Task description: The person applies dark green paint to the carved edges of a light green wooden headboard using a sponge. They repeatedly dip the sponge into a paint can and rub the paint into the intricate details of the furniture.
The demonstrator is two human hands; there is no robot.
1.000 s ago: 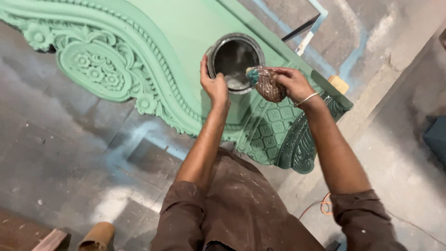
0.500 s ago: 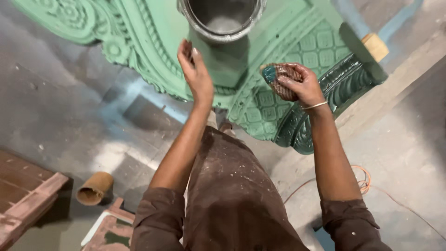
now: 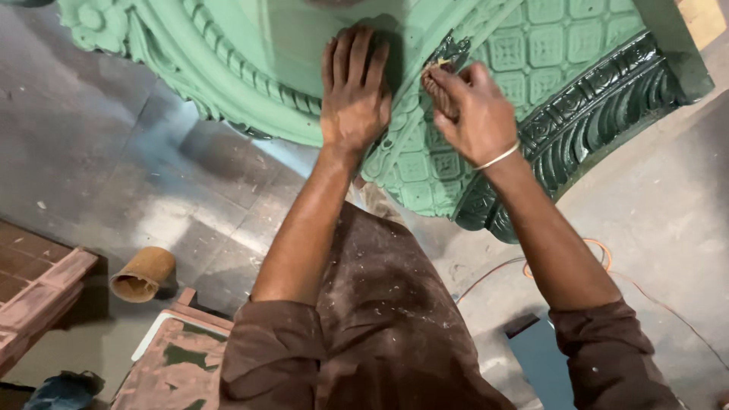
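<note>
The left hand (image 3: 353, 95) lies flat, fingers spread and holding nothing, pressed on the smooth face of the large green-painted carved wooden panel (image 3: 250, 53), which rests across the grey concrete floor (image 3: 114, 175) in front of the person. The right hand (image 3: 474, 114) is closed around a small wad of paint-stained brownish cloth (image 3: 438, 89), its tip touching a raised moulding beside the lattice-patterned section. The cloth looks soft, light and limp, likely damp with paint, so it is best pinched tight between thumb and fingertips as it is now; squeezed loosely it would probably slip or smear. The panel looks heavy and rigid, with fine relief that could chip and fresh coating that could mark, so any hold seems safest on its plain flat area or thick outer edge. Counted: one panel, one cloth wad, one thin metal bangle (image 3: 497, 158) on the right wrist, one rusty brown cylinder (image 3: 143, 275) lying on its side on the floor, one orange cable (image 3: 600, 254) near the right arm
</note>
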